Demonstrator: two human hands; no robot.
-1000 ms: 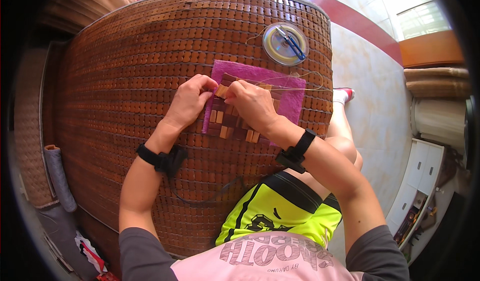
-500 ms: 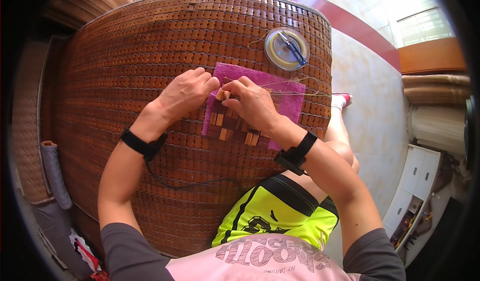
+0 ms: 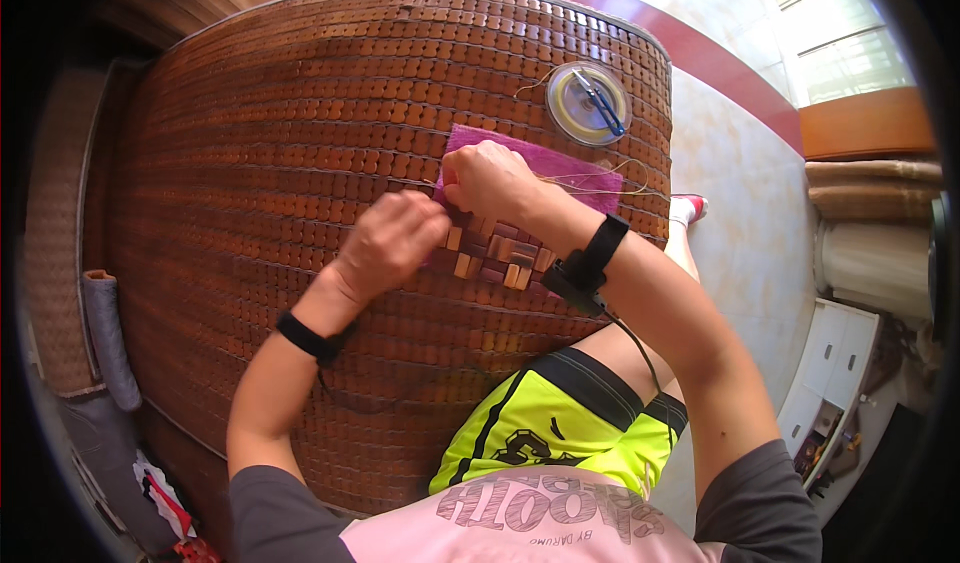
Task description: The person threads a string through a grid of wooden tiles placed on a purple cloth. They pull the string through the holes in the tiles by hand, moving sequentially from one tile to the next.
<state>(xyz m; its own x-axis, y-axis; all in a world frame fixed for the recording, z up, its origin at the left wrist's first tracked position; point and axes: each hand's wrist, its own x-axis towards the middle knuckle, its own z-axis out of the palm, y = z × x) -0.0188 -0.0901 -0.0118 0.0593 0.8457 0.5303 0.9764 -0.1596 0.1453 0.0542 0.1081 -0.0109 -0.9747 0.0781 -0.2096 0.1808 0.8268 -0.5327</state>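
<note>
A patch of small light and dark wooden blocks (image 3: 497,255), joined side by side, lies on a purple cloth (image 3: 590,181). My right hand (image 3: 492,181) is closed above the far left part of the patch, and its curled fingers hide what they grip. Thin pale thread (image 3: 570,176) runs out from beneath that hand and loops to the right past the cloth. Slightly blurred, my left hand (image 3: 398,233) is at the patch's left edge, lower than the right one. Its fingers are curled together; what they hold does not show.
Beyond the cloth sits a round clear container (image 3: 588,105) with blue-handled snips (image 3: 600,108) lying on it. Brown bamboo tile matting (image 3: 250,163) covers the surface. At right, the surface ends above a pale floor (image 3: 730,203). Black bands with a cable are around my wrists.
My left hand has moved down toward me, with its palm side turned. The right hand has curled more tightly and no longer shows the wooden blocks between its fingers. The view has shifted slightly.
</note>
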